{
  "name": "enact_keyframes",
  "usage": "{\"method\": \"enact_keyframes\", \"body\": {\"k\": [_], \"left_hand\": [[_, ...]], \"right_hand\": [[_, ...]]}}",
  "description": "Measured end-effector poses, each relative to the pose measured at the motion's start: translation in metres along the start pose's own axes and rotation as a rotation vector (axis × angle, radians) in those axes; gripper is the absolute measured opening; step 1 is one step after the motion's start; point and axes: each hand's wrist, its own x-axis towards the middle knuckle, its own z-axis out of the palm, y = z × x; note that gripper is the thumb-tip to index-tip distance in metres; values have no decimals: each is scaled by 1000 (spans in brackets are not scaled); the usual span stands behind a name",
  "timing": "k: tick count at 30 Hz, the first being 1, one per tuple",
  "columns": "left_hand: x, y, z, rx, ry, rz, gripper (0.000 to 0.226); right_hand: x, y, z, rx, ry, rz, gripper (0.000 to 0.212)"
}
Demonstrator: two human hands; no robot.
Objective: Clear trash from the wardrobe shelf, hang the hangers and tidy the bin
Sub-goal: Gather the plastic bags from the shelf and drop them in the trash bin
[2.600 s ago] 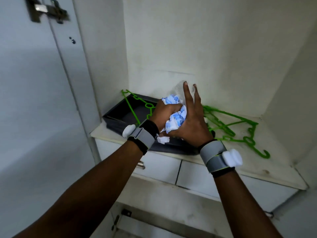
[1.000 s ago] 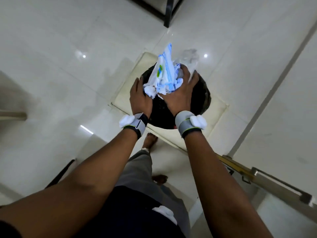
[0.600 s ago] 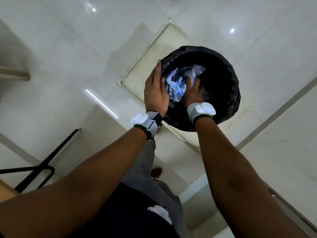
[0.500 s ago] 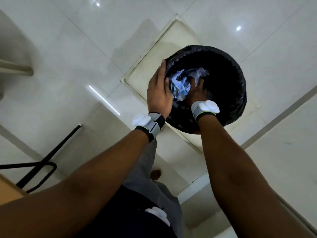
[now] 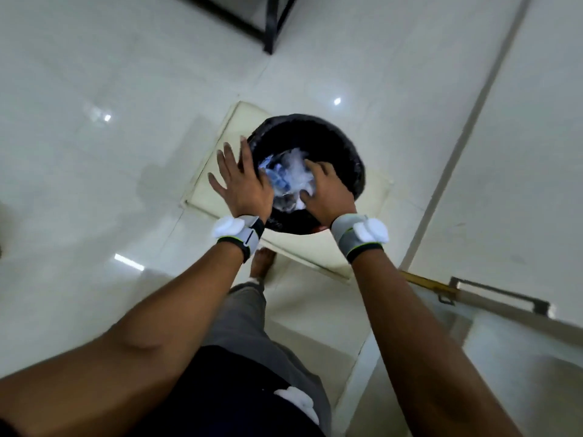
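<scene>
Black plastic lines the round bin (image 5: pixel 344 149), which sits just above the centre of the frame on a pale cream mat (image 5: pixel 217 171) laid over glossy white floor tiles (image 5: pixel 94 74). Inside the bin lies the crumpled trash (image 5: pixel 288 175), a wad of white and blue paper mixed with clear wrapping (motion blur hides any finer detail). The left hand (image 5: pixel 243 181) hovers over the bin's left rim, palm down, its fingers (image 5: pixel 224 160) spread apart and holding nothing, with the thumb side just beside the wad. The right hand (image 5: pixel 326 192) is over the lower right part of the opening, fingers curled loosely downward against the top of the trash; whether they are gripping it or only touching it cannot be told. Each wrist carries a grey band with a white puck: the left wristband (image 5: pixel 239 230) at the centre, the right wristband (image 5: pixel 361 236) slightly right of it. Below the bands, both forearms run to the bottom corners. Between them are grey trousers (image 5: pixel 249 320) and a bare foot (image 5: pixel 262 261) at the mat's lower edge. A dark metal furniture leg (image 5: pixel 272 23) stands at top centre, and a metal door handle (image 5: pixel 501 299) crosses the right edge.
</scene>
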Motion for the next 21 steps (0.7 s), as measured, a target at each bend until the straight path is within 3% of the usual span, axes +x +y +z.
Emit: {"method": "enact_keyframes", "body": {"k": [4,7,11,21], "left_hand": [[-31,37,-16,50,-37,352,66],[-84,68,-27,-33,-196,609,55],[-187,92,-33,-100,-371,1010,46],[-430,162,-53,-283,-607,1645,51]], "right_hand": [[-74,2,-28,-12,243,65,49],[-148,16,-29,9,319,193,41],[-271,40,-12,147,557,491,39],[-537,79,10,260,1064,1018,44]]}}
